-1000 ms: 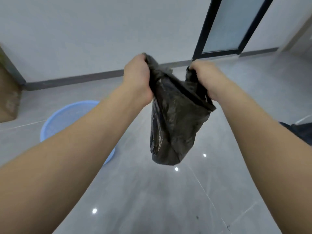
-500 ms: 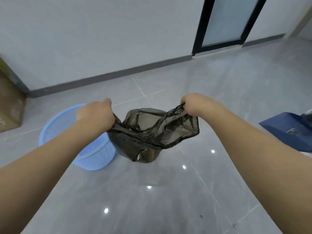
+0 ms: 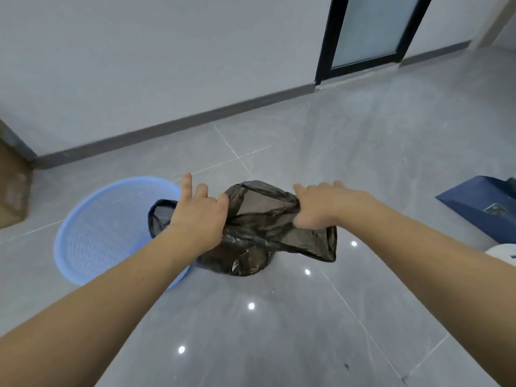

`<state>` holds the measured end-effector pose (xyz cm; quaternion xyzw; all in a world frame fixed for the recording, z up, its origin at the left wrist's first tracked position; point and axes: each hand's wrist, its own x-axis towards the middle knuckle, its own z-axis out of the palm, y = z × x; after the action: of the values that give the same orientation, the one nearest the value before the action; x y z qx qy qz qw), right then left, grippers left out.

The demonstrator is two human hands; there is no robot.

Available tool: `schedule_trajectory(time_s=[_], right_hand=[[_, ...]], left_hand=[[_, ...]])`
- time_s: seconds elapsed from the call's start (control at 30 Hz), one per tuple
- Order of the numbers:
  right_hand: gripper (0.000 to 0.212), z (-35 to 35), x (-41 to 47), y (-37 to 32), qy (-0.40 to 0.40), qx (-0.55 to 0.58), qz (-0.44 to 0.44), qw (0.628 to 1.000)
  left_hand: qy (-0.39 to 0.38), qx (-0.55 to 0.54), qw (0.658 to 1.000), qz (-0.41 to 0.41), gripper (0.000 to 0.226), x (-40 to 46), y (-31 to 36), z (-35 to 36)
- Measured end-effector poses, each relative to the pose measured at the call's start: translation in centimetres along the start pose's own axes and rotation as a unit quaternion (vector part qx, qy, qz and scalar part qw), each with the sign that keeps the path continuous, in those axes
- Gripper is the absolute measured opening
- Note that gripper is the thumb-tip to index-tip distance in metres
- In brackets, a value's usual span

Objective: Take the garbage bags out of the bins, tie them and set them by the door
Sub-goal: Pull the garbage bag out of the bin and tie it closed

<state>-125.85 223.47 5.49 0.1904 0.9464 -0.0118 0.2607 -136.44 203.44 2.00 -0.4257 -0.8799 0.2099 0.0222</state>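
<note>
- The garbage bag (image 3: 259, 236), thin and dark, is out of the blue bin (image 3: 106, 227) and hangs just to the right of it, its bottom low over the grey floor (image 3: 279, 344); I cannot tell whether it touches the tiles.
- The left hand (image 3: 199, 216) has the bag's left edge bunched under its palm and thumb, while the forefinger and the finger beside it stick out straight, away from the plastic. A loose flap of the bag shows past the wrist, over the bin's rim.
- The right hand (image 3: 321, 209) pinches the opposite edge of the bag's mouth, the plastic gathered between thumb and palm side; the fingers lie fairly straight over the top.
- Between the two hands the mouth of the bag gapes open, so no knot is made yet.
- By my reckoning the first step is done for this bin: the bag is lifted free and the bin beside it looks bare inside. The tying seems only to be starting.
- What is left: knot the two gathered edges, then carry the bag to the door (image 3: 368, 32), which stands well beyond the bin, far to its right against the wall.
- Whether other bins remain I cannot say; only this one is in sight.
</note>
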Motion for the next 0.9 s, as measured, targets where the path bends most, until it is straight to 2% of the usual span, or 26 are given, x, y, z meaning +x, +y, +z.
schedule_trajectory(time_s=[0.07,0.1,0.13,0.2,0.27,0.33,0.37,0.4,0.43,0.5,0.57,0.63,0.7,0.8,0.9], right_hand=[[0.113,0.0,0.4,-0.9,-0.094,0.152,-0.020,0.984],[0.129,0.1,0.7,-1.4,-0.104,0.166,-0.039,0.980],[0.138,0.4,1.0,-2.2,-0.085,0.134,-0.060,0.986],[0.142,1.7,1.7,-3.9,-0.018,0.039,-0.080,0.996],[0.122,3.1,2.5,-5.0,0.045,-0.016,-0.071,0.996],[0.073,3.4,3.0,-4.9,0.092,-0.028,-0.058,0.994],[0.050,3.3,3.2,-4.5,0.099,-0.026,-0.048,0.994],[0.036,3.2,3.4,-3.9,0.094,-0.027,-0.035,0.995],[0.031,2.9,3.4,-3.3,0.086,-0.029,-0.021,0.996],[0.030,2.5,3.5,-1.9,0.075,-0.028,0.009,0.997],[0.031,2.0,3.7,-0.6,0.066,-0.026,0.044,0.996],[0.027,1.0,3.8,0.6,0.053,-0.017,0.071,0.996],[0.023,-0.2,3.7,1.4,0.061,-0.002,0.086,0.994],[0.031,-0.7,4.3,1.4,0.101,0.017,0.089,0.991],[0.034,1.1,4.6,0.5,0.068,-0.001,0.084,0.994]], left_hand=[[0.028,-0.002,1.000,0.005,0.018,0.3,-0.1,-0.4],[0.034,-0.020,0.999,0.006,0.009,0.4,-0.3,-0.5],[0.039,-0.057,0.998,0.002,0.004,0.5,-0.6,-0.6],[0.054,-0.151,0.987,-0.018,0.005,0.8,-1.2,-0.7],[0.072,-0.198,0.977,-0.031,0.013,1.1,-1.7,-1.1],[0.077,-0.209,0.974,-0.033,0.015,0.6,-2.0,-1.8],[0.066,-0.204,0.976,-0.034,0.016,0.2,-2.1,-2.2],[0.042,-0.193,0.980,-0.036,0.017,-0.3,-2.2,-2.6],[0.001,-0.172,0.984,-0.037,0.018,-0.8,-2.2,-2.9],[-0.102,-0.120,0.987,-0.032,0.014,-1.8,-1.9,-3.5],[-0.204,-0.098,0.974,-0.032,0.008,-2.3,-1.4,-4.2],[-0.262,-0.096,0.960,-0.031,0.011,-2.5,-1.1,-5.1],[-0.255,-0.089,0.962,-0.027,0.012,-2.4,-1.0,-5.7],[-0.197,-0.105,0.974,-0.035,0.015,-2.7,-0.7,-5.3],[-0.193,-0.114,0.974,-0.027,0.023,-3.7,0.8,-2.3]])
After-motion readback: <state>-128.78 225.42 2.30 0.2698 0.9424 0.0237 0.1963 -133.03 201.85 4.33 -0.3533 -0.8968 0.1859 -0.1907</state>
